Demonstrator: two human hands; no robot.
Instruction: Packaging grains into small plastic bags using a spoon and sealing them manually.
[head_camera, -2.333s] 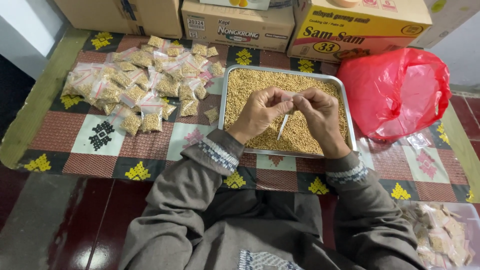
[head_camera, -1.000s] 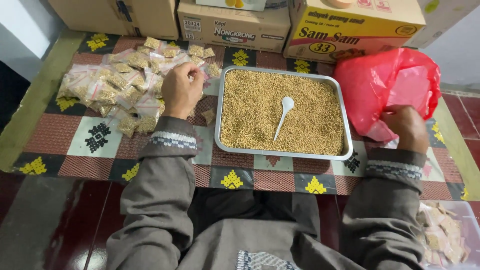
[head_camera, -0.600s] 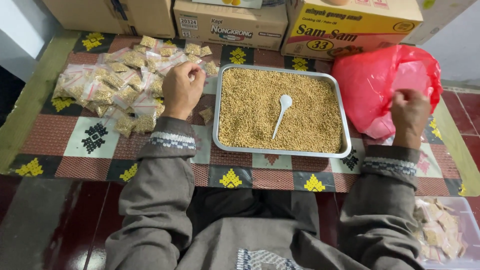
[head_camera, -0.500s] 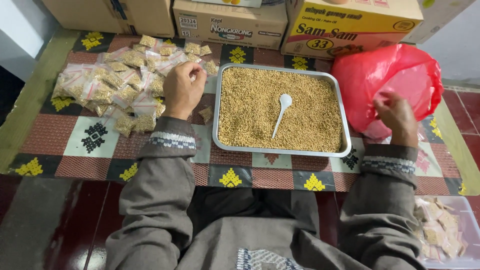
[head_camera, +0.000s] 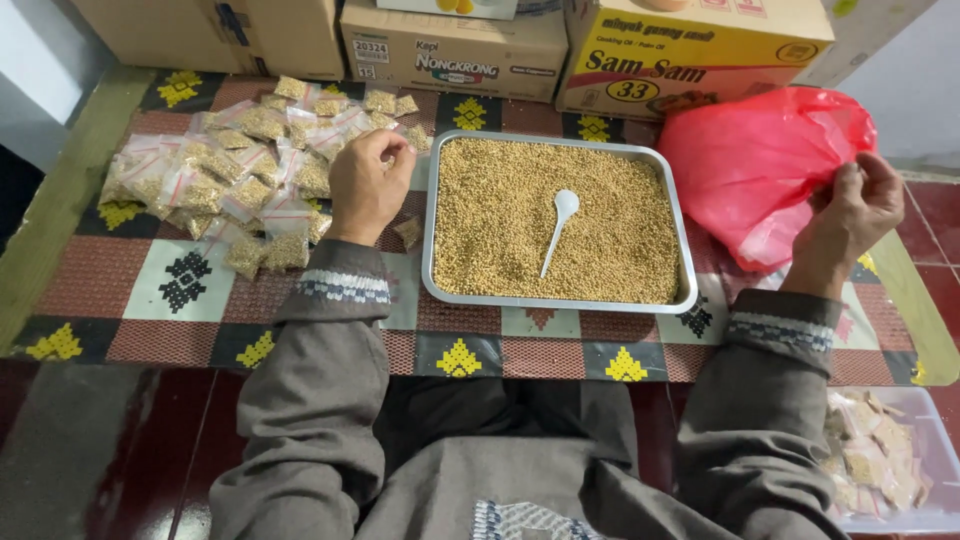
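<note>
Clearly the metal tray (head_camera: 428, 240) of small tan seeds sits at the middle of the patterned counter (head_camera: 150, 290), and everything else can be placed from it. Far to the left of the tray lies a loose heap of small filled packets (head_camera: 225, 175), clear plastic with seeds inside. Between that heap and the tray's left rim rests the left hand (head_camera: 365, 185), fingers curled loosely over the edge of the heap; whether it pinches a packet cannot be told. One stray packet (head_camera: 408, 232) lies just beside the tray's left wall, below that hand. Inside the tray a white plastic spoon (head_camera: 557, 228) lies on the seeds, bowl toward the far side. To the right of the tray is a red plastic bag (head_camera: 760, 160), and the right hand (head_camera: 850, 210) pinches its edge between fingertips and thumb. Behind the tray stand cardboard boxes (head_camera: 455, 50). The bag leans close to the tray's right rim, so a sharp tug could, by this reckoning, nudge the tray and spill seeds. A left sleeve sweep might likewise scatter packets off the counter.
</note>
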